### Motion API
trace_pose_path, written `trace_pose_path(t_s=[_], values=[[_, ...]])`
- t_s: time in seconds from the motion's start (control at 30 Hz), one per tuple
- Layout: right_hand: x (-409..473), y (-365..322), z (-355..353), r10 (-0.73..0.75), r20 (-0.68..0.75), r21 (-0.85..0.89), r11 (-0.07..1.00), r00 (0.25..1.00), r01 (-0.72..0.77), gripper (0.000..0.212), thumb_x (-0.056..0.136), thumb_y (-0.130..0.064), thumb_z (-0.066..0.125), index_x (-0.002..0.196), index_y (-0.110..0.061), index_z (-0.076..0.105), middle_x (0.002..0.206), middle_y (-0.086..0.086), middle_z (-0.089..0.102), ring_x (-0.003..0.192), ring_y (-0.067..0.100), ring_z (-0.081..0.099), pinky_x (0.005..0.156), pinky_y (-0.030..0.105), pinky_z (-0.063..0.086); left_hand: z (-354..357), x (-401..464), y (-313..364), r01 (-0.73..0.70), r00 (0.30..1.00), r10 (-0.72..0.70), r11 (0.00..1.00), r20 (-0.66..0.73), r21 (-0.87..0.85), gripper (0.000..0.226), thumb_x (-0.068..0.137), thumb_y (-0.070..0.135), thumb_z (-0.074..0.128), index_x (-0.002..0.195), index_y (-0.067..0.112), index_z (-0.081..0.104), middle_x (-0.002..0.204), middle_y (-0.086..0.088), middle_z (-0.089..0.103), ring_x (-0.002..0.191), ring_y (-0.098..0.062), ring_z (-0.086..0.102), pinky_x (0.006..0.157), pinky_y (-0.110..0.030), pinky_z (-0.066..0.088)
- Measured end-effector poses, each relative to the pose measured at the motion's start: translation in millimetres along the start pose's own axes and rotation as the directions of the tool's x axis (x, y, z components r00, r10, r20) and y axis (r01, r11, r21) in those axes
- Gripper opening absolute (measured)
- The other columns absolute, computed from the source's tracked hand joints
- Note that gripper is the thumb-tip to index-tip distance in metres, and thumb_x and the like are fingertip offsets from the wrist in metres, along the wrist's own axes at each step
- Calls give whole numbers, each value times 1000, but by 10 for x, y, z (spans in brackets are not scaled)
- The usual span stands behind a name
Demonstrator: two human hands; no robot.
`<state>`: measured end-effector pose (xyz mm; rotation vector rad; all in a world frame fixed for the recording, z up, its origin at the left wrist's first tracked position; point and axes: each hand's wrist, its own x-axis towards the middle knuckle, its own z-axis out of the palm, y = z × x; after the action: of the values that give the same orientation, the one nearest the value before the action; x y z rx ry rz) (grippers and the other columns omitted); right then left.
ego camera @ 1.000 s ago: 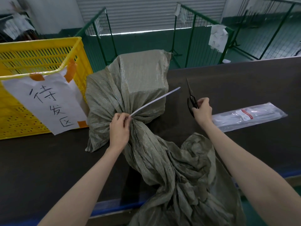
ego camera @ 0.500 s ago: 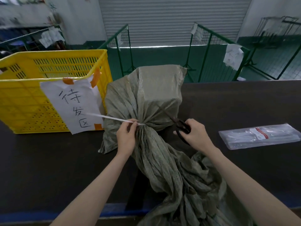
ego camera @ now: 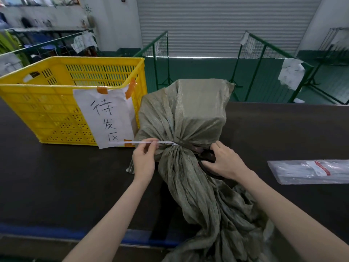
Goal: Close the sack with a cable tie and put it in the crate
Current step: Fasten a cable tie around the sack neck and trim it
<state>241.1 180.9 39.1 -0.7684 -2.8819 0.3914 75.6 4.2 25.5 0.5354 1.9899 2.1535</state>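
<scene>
The left hand pinches the free tail of the cable tie between thumb and fingertips, holding it stretched out level to its own left. The tie's other end runs to the cinched neck of the sack, between the two hands. The right hand is curled round the dark handles of the scissors, whose blades lie against the sack's neck and point toward the tie; whether the blades are open or closed cannot be told.

The sack rests on the tabletop, its filled, boxy part beyond the hands and its loose gathered cloth trailing back between the forearms and over the near edge. Beyond and to the left of the left hand stands the crate, yellow, touching or just beside the sack, with a taped paper sign on its front. Well to the right of the right hand lies a clear packet flat on the tabletop.
</scene>
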Motion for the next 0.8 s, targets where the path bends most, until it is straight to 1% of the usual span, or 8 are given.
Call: trace_pose_path(t_s=[0.1,0.17,0.27,0.4,0.47,0.57,0.7,0.8], values=[[24,-41,-28,-15,-1,-77,997,1000,15,50,80,-57,55,100,-11,49,103,4,49,93,35,58,76,43,49,-39,21,53,-25,1000,25,999,-3,33,20,93,10,57,84,25,68,82,2,68,76,-4,63,76,-24,52],[32,-59,-42,-21,-18,-106,994,1000,19,51,80,-58,55,100,-11,49,102,4,48,91,36,59,75,43,49,-66,38,71,-39,999,39,998,-5,46,21,93,10,57,83,25,68,80,3,68,73,0,62,73,-19,51],[44,-78,-79,-43,-49,-145,989,998,35,51,82,-57,55,101,-10,50,103,5,48,88,37,60,71,42,49,-91,61,81,-34,999,35,999,-19,37,22,93,9,58,83,25,68,79,3,68,73,-5,63,71,-16,50],[52,-109,-119,-91,-79,-202,977,993,73,49,83,-55,56,100,-8,51,104,6,50,86,37,61,62,37,42,-131,86,80,-12,999,14,999,-34,46,20,92,9,59,82,23,68,79,2,68,73,-8,63,68,-12,48],[53,-110,-131,-114,-79,-237,967,990,93,49,83,-55,55,101,-10,52,103,5,50,86,33,62,60,35,41,-149,102,79,3,999,-1,999,-42,54,20,92,8,59,81,22,67,78,1,67,72,-9,62,66,-10,48],[67,-96,-128,-131,-67,-254,961,989,110,50,82,-57,55,101,-11,54,102,4,50,86,31,63,62,36,45,-179,132,72,39,998,-37,998,-51,45,18,92,7,59,82,19,67,78,1,67,72,-10,63,66,-12,50],[131,-140,-122,-118,-45,-272,957,992,101,53,84,-57,54,107,-10,55,107,5,49,93,30,62,66,37,46,-190,158,58,58,998,-56,997,-40,51,18,91,8,60,82,21,68,79,1,68,71,-8,63,71,-18,52],[215,-219,-135,-155,-37,-303,943,987,137,51,85,-55,54,107,-9,55,108,6,49,96,29,61,67,37,45,-176,173,73,57,998,-55,997,-38,49,16,90,8,61,81,19,68,77,-1,68,70,-8,63,67,-15,50]])
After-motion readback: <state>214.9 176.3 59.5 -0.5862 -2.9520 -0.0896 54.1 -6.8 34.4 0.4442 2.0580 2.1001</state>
